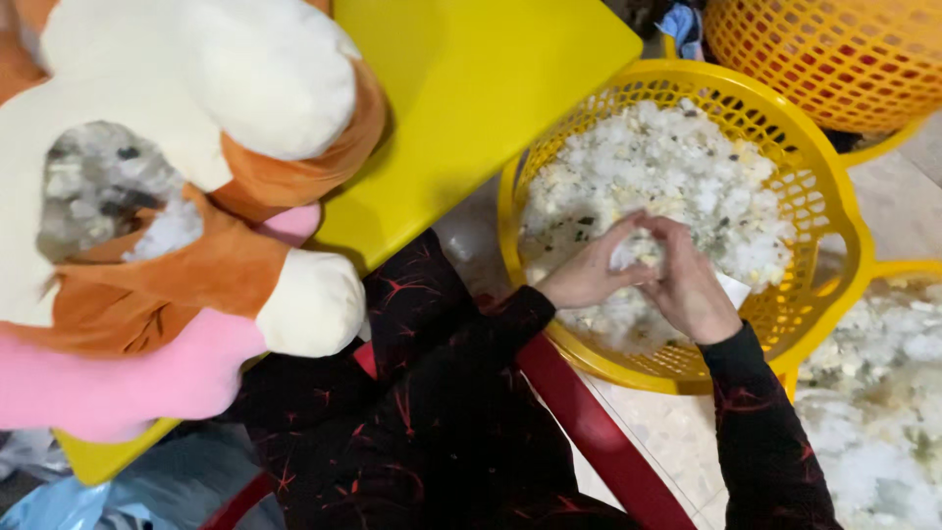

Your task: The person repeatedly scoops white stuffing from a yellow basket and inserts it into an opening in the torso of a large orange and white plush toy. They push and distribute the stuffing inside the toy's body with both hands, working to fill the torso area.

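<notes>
Both hands were inside the yellow basket [834, 211], which stood on the floor at the right of a yellow table [461, 108]. The basket was filled with white stuffing [677, 167], a loose fluffy mass with some yellowish and dark bits in it. The left hand [587, 277] and the right hand [690, 290] were close together, with the fingertips meeting over the middle of the stuffing, and between them they pinched a small white clump [628, 255] of the same material. The fingers of both hands were bent and closed around this clump, not spread. Both arms wore black sleeves [461, 353] with thin red marks. On the table, at the left, lay a large plush toy [186, 177] in orange, white and pink, and it had an opening [103, 186] through which grey-white filling showed. A second basket [834, 54], more orange in colour, stood behind the first one at the top right. More loose filling [883, 393] lay at the lower right, just beside the yellow basket. A red bar [599, 432] passed under the arms, between the person and the basket.
</notes>
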